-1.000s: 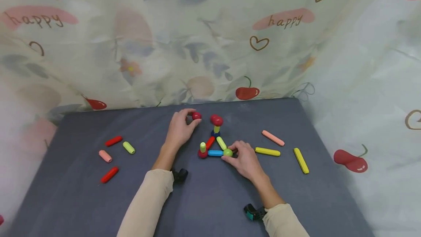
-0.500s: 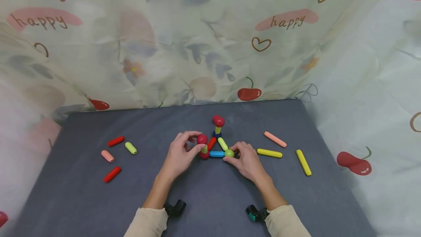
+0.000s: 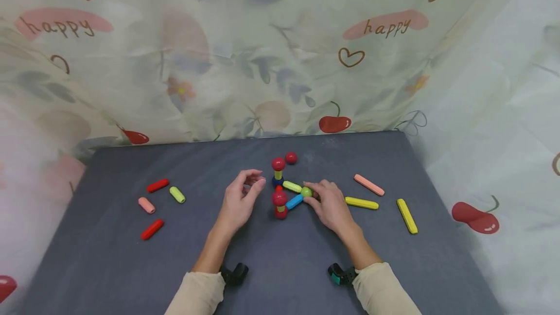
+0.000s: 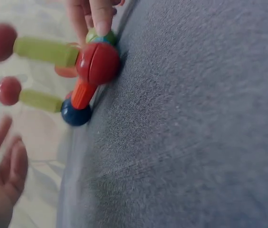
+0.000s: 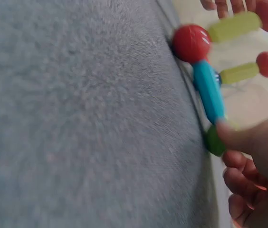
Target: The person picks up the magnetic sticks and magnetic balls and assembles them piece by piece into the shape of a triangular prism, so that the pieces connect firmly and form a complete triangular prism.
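Note:
A triangle of toy building rods and balls lies on the table: a blue rod, a light green rod and a red rod. Its corners are a green ball, a dark blue ball and a red ball. From the blue and red corners rise short green rods, each topped by a red ball, the near one and the far one. My right hand pinches the green ball between thumb and fingers. Just left of the triangle, my left hand holds nothing, fingers loosely bent.
Behind the triangle sits a loose red ball. At left lie two red rods, one of them farther back, a pink rod and a green rod. Two yellow rods and a longer pink rod lie at right.
My left hand brought a red ball onto the near upright rod, let go and drew back left. The triangle has turned, its near red corner swinging toward me, with my right hand still at the green ball.

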A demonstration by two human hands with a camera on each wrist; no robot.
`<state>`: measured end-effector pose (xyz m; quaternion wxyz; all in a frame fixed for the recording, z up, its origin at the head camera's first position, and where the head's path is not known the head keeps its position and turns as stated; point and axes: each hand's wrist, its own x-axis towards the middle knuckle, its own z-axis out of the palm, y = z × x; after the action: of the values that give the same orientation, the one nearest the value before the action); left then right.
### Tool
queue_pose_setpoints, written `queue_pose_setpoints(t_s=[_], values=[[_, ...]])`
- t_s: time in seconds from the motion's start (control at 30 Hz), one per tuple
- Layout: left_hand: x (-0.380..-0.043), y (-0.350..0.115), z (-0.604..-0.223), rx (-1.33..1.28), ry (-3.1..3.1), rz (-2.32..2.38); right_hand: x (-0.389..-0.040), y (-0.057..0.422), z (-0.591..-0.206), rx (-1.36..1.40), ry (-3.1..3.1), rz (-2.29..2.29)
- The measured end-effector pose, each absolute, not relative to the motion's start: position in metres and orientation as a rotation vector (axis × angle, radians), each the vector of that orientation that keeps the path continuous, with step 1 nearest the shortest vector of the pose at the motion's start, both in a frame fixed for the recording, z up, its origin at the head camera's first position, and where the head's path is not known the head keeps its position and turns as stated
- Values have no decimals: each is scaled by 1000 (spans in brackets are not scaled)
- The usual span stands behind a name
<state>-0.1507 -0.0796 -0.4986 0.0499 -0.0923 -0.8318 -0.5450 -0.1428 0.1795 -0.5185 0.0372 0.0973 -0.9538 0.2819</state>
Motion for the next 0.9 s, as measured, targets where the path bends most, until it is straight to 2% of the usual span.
queue_pose_setpoints(t_s=[0.2,0.43,0.6,0.9], values=[[-169,-76,-504,-78,-2700,-1580,-137,164,-512,277,-2931,908],[-184,-77,-508,-140,-2848,-1501,-119,129,-514,271,-2966,1063],[-178,-82,-509,-67,-2816,-1457,-124,123,-519,284,-2902,939],[-155,-80,-516,-29,-2802,-1370,-152,144,-512,303,-2942,786]])
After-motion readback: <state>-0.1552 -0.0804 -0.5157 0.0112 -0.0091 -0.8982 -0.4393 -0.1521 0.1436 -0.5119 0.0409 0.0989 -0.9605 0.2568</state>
